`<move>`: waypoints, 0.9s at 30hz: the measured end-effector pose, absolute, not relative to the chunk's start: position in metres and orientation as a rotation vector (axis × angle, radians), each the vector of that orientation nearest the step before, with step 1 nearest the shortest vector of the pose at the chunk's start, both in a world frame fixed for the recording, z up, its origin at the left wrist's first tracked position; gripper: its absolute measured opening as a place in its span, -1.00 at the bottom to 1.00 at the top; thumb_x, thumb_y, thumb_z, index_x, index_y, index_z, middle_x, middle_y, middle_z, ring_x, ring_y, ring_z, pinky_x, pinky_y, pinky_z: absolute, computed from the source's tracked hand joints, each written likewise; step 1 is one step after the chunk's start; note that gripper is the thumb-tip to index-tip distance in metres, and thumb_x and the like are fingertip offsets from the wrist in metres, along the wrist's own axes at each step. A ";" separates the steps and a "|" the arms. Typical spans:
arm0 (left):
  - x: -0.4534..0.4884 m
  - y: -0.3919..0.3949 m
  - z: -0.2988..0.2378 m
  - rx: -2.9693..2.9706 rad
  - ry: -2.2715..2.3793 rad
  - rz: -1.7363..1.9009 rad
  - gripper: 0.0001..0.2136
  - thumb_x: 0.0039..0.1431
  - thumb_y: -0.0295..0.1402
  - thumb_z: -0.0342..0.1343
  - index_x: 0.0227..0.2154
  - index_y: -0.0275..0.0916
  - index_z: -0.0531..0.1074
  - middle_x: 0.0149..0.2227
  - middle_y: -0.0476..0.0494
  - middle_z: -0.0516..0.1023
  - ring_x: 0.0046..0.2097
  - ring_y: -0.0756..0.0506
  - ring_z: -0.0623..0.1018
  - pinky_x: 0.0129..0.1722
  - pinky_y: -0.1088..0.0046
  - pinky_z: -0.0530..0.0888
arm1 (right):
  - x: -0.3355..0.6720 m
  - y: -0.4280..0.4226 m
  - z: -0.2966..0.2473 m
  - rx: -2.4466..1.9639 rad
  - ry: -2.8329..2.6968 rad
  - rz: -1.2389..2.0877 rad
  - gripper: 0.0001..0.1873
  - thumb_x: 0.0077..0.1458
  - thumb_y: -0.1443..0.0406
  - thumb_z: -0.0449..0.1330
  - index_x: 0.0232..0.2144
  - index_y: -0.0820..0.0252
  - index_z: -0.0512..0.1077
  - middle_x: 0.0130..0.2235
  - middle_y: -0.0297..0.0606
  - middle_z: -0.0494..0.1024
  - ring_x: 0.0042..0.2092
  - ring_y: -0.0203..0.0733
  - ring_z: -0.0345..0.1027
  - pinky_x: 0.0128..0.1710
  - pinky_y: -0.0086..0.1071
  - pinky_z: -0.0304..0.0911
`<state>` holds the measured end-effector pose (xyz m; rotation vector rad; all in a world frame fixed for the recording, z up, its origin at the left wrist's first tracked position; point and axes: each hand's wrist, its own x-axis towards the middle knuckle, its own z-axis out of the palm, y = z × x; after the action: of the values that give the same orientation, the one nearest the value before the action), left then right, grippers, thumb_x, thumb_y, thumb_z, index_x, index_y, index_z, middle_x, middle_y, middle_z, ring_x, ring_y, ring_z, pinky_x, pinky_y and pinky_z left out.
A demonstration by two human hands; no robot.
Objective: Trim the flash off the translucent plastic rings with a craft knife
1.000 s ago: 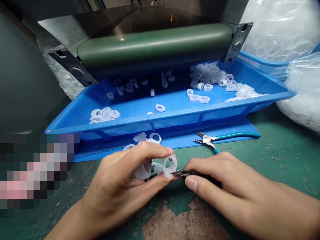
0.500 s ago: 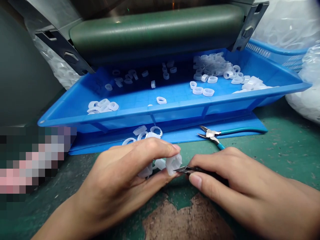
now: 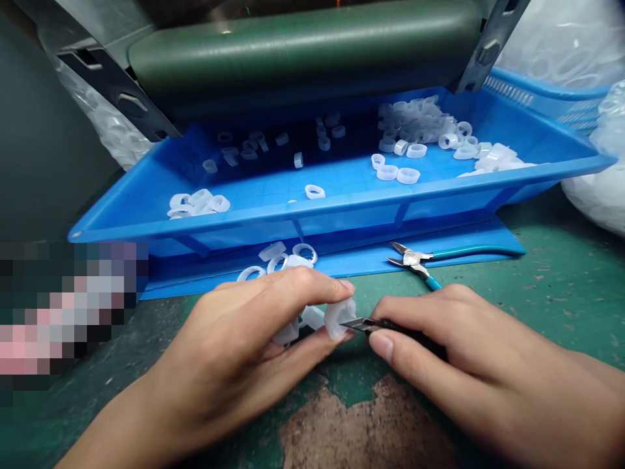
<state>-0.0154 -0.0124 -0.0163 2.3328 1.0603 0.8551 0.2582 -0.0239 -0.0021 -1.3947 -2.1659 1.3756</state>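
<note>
My left hand (image 3: 234, 345) is shut on a small bunch of translucent white plastic rings. One ring (image 3: 340, 319) sits at its fingertips, with another (image 3: 286, 333) lower in the palm side. My right hand (image 3: 454, 345) pinches a black-handled craft knife (image 3: 393, 327), and its thin blade rests against the fingertip ring. Both hands are close together above the green bench. Just beyond my left fingers, several loose rings (image 3: 273, 257) lie on a blue mat (image 3: 351, 268). Teal-handled side cutters (image 3: 415, 258) lie on the mat, beyond my right hand.
A tilted blue tray (image 3: 293, 218) holds scattered and heaped rings beneath a green roller (image 3: 303, 49) on a metal machine. Bulging plastic bags (image 3: 598, 189) and a blue basket (image 3: 541, 94) stand at right. A pixelated patch (image 3: 63, 312) hides the left edge. The bench (image 3: 537, 312) is worn.
The view has tilted down, so the tray and roller sit higher in the picture. The fingertip ring has turned in my left hand, and the knife blade stays against it.
</note>
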 end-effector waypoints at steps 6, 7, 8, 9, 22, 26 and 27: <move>-0.016 -0.010 -0.014 2.346 1.090 0.860 -0.75 0.46 -0.33 0.46 0.08 0.10 0.62 -0.11 0.22 0.89 -0.28 -0.01 0.82 -0.23 0.60 0.64 | 0.261 -0.025 -0.003 -1.432 -2.165 1.387 -0.42 0.60 -0.14 0.02 -0.36 -0.06 0.56 -0.27 -0.12 0.80 -0.38 0.05 0.52 -0.38 -0.10 0.08; -0.016 -0.010 -0.014 2.347 1.096 0.858 -0.74 0.47 -0.36 0.45 0.08 0.10 0.62 -0.10 0.22 0.89 -0.27 -0.01 0.82 -0.24 0.60 0.63 | 0.262 -0.025 -0.003 -1.442 -2.158 1.405 -0.41 0.59 -0.16 0.02 -0.36 -0.06 0.57 -0.28 -0.12 0.79 -0.40 0.03 0.49 -0.41 -0.11 0.06; -0.015 -0.010 -0.013 2.344 1.105 0.857 -0.74 0.47 -0.37 0.44 0.09 0.10 0.62 -0.09 0.22 0.89 -0.27 -0.01 0.82 -0.23 0.59 0.63 | 0.263 -0.026 -0.004 -1.447 -2.146 1.421 -0.41 0.58 -0.17 0.03 -0.35 -0.06 0.58 -0.27 -0.12 0.79 -0.41 0.02 0.48 -0.42 -0.11 0.04; -0.015 -0.009 -0.013 2.341 1.116 0.858 -0.74 0.47 -0.38 0.44 0.10 0.10 0.63 -0.08 0.22 0.89 -0.26 -0.02 0.83 -0.22 0.58 0.63 | 0.264 -0.027 -0.004 -1.442 -2.136 1.421 -0.42 0.58 -0.16 0.04 -0.35 -0.06 0.59 -0.26 -0.12 0.79 -0.42 0.01 0.47 -0.43 -0.12 0.03; 0.004 -0.018 -0.012 2.180 1.245 0.889 -0.65 0.39 0.01 0.54 0.13 0.07 0.75 -0.11 -0.08 0.90 0.05 -0.33 0.90 -0.13 0.40 0.83 | 0.260 -0.030 -0.011 -1.430 -2.045 1.411 -0.50 0.58 -0.15 0.20 -0.24 -0.09 0.75 -0.26 -0.18 0.78 -0.30 0.05 0.60 -0.32 -0.15 0.32; 0.008 -0.020 -0.014 2.164 1.246 0.906 -0.63 0.39 0.04 0.53 0.14 0.08 0.75 -0.10 -0.09 0.90 0.08 -0.34 0.89 -0.12 0.40 0.84 | 0.254 -0.023 -0.006 -1.357 -1.931 1.353 -0.70 0.42 -0.08 0.48 0.00 -0.15 0.84 -0.29 -0.23 0.77 -0.10 0.16 0.71 -0.15 -0.17 0.52; 0.006 -0.020 -0.014 2.161 1.250 0.907 -0.63 0.39 0.03 0.54 0.14 0.08 0.75 -0.10 -0.09 0.90 0.07 -0.34 0.90 -0.12 0.40 0.84 | 0.252 -0.020 -0.003 -1.350 -1.927 1.349 -0.68 0.40 -0.08 0.50 0.04 -0.16 0.84 -0.29 -0.23 0.77 -0.08 0.17 0.72 -0.13 -0.17 0.53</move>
<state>0.0059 -0.0205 -0.0143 2.1614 1.2502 0.9070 0.2516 -0.0199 -0.0034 -1.3504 -1.9272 1.3493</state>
